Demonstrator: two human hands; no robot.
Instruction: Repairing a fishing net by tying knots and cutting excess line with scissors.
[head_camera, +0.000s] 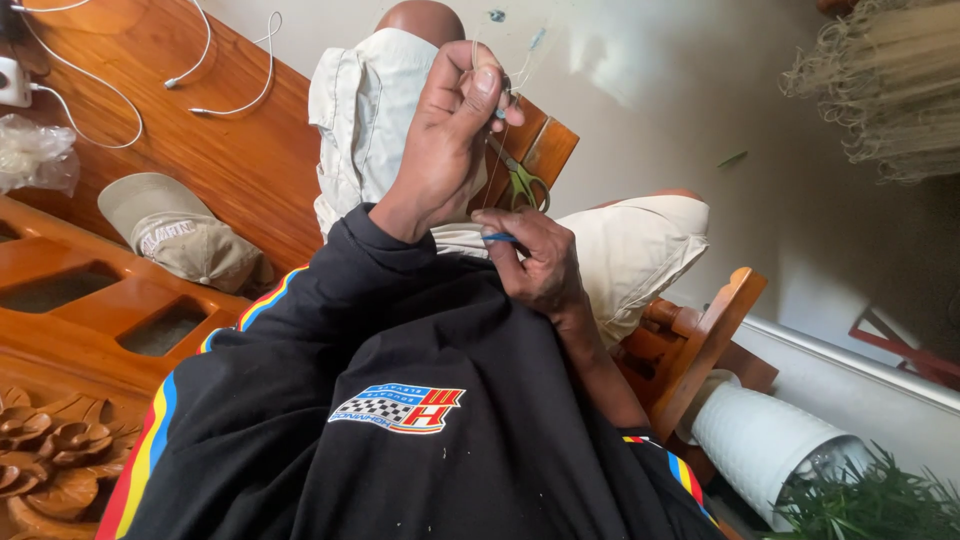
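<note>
Two bare hands work close together over the lap of a person seated on a wooden chair (700, 335). One hand (450, 135), raised above the knees with its fingertips pressed together, pinches a thin pale line (476, 55) that runs up and off toward the wall; a small dark bit hangs at the pinch, too small to identify. The other hand (540, 265) lies lower, against the black jacket (400, 420), its fingers closed round a slim blue tool (498, 237) of which only the tip shows. Which hand is left and which right is hard to make out, since the arms seem to cross. Between the hands, green-handled scissors (522, 180) rest on the chair's edge, partly covered by the upper hand. The line itself is nearly invisible against the light wall. A heap of pale netting (890, 85) is cut off at the upper right corner. A tan cap (180, 235) lies on the wooden surface beside white cables (230, 95), and a white cylinder (760, 440) stands by green foliage (870, 505).
</note>
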